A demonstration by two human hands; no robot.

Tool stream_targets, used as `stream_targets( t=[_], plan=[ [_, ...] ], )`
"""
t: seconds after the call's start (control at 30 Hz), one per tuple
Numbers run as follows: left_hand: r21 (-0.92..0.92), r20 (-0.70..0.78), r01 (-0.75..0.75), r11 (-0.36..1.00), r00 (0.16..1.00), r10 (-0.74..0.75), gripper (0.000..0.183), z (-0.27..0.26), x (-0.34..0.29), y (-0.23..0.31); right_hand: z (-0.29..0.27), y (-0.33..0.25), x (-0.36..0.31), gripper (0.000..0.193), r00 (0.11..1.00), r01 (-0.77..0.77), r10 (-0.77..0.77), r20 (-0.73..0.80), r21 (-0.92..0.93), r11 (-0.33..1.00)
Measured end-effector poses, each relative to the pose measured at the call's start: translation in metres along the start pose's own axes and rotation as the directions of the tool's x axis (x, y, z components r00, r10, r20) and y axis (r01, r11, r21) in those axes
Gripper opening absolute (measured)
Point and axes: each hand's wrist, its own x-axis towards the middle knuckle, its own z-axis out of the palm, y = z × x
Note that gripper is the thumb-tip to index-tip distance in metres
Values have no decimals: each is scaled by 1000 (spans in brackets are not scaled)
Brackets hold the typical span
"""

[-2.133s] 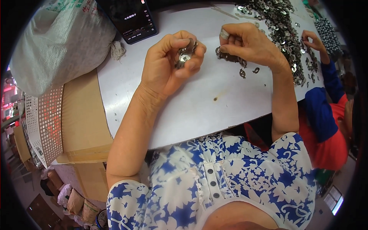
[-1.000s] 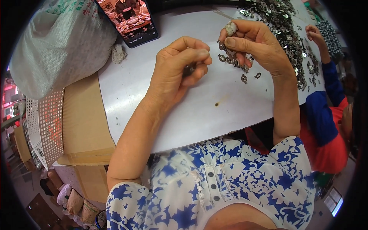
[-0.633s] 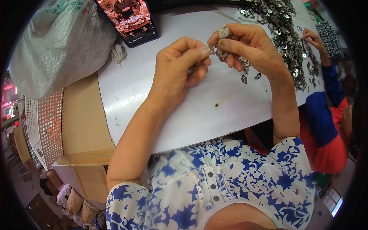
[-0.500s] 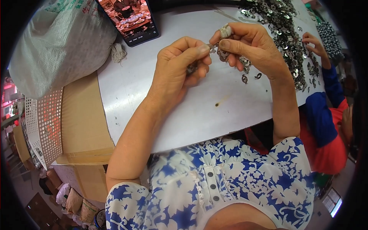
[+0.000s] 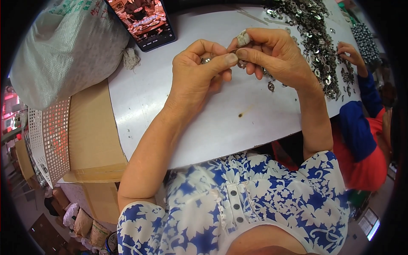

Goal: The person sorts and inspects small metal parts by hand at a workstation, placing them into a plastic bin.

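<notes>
My left hand (image 5: 196, 74) is curled over the white table (image 5: 178, 114), its fingers closed around small silvery metal parts (image 5: 205, 60). My right hand (image 5: 272, 55) meets it fingertip to fingertip and pinches a small metal piece between thumb and finger. The index finger of that hand wears a pale wrap at its tip (image 5: 243, 38). A few loose metal rings (image 5: 270, 86) lie on the table just under my right hand.
A big heap of small metal parts (image 5: 316, 38) covers the table's far right. Another person in blue and red sleeves reaches a hand (image 5: 349, 52) into it. A phone (image 5: 142, 21) with a lit screen lies at the back. A grey woven sack (image 5: 63, 51) and cardboard boxes (image 5: 91, 136) stand left.
My hands have come together: the right hand moved left from the loose parts to meet the left hand's fingertips. The phone screen changed from dark to a lit picture.
</notes>
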Motion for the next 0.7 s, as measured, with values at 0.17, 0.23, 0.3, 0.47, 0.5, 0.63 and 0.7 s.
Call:
stream_targets(
  t=[0.17,0.23,0.3,0.47,0.5,0.63,0.7],
  plan=[
    [-47,2,30,998,1000,-30,15,0,2,3,-6,4,0,22,998,-65,60,35,150,987],
    [-43,11,32,999,999,-31,15,-2,3,2,-6,5,1,22,998,-49,44,40,118,992],
    [-39,22,34,999,999,-33,15,-3,3,2,-5,4,2,23,999,-32,29,45,86,996],
    [-90,-42,25,996,999,-28,17,-3,2,2,1,0,2,21,999,-28,24,42,87,996],
    [-90,-42,25,996,999,-29,17,-2,2,1,1,0,2,21,999,-29,25,42,86,996],
    [-97,-61,7,995,998,-13,20,2,-2,1,3,1,-4,21,999,-20,16,47,91,996],
    [-91,-64,10,996,998,-16,23,2,-4,1,4,2,-5,21,998,-24,19,53,87,996]
  ],
)
